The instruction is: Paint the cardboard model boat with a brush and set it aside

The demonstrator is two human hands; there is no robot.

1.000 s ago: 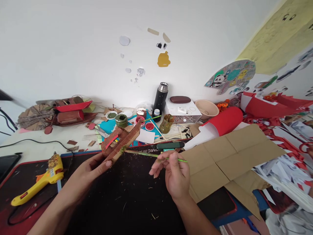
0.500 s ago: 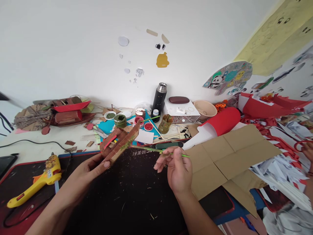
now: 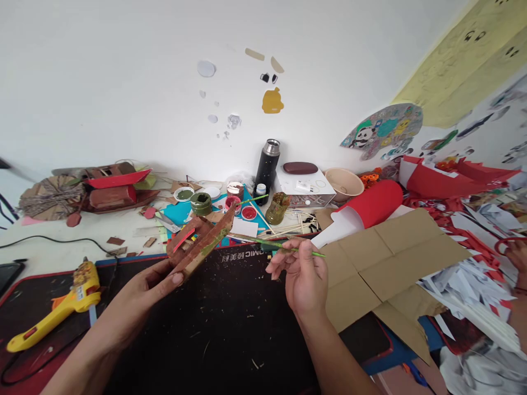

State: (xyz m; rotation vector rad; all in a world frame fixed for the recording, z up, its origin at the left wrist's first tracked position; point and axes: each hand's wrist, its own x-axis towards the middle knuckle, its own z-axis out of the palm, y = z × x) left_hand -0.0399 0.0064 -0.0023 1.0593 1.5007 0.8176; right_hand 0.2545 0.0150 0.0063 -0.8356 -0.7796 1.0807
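My left hand (image 3: 158, 282) grips the near end of a brown cardboard model boat (image 3: 201, 241), tilted up over the dark mat. Green paint covers part of its side, and bare cardboard shows below. Between thumb and fingers of my right hand (image 3: 302, 274) is a thin green paintbrush (image 3: 263, 241). Its tip is close to the boat's far end; whether they touch I cannot tell. Beyond the boat stand a jar of dark green paint (image 3: 201, 203), a pot of red paint (image 3: 231, 204) and a jar of murky liquid (image 3: 278, 208).
A yellow glue gun (image 3: 78, 299) with its cord lies at the left. Finished-looking model boats (image 3: 113, 192) stand behind it. A black flask (image 3: 267, 164) is near the wall. Cardboard sheets (image 3: 382, 258) and red paper (image 3: 376, 203) spread at the right, where another person's hand (image 3: 516, 255) shows.
My right hand has moved slightly right and up with the paintbrush, drawing its tip away from the boat's side toward the far end. My left hand holds the boat nearly still.
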